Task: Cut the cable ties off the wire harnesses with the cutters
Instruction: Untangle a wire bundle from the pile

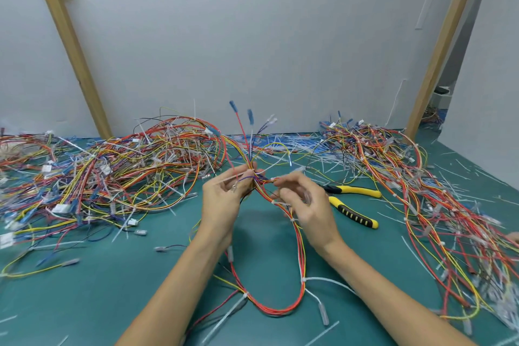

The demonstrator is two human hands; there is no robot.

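— While the left hand (222,199) pinches the wire harness (276,309) over the middle of the surface (126,289), what's the right hand (306,205) doing?
— Pinching wires of the same bundle. The cutters (358,190) lie untouched just beside it, toward the right edge.

We see the wire harness (302,261), of red, yellow and orange wires, hanging in a loop, with white cable ties (304,279) on it. The yellow-handled cutters (355,190) lie with handles spread, just to its right.
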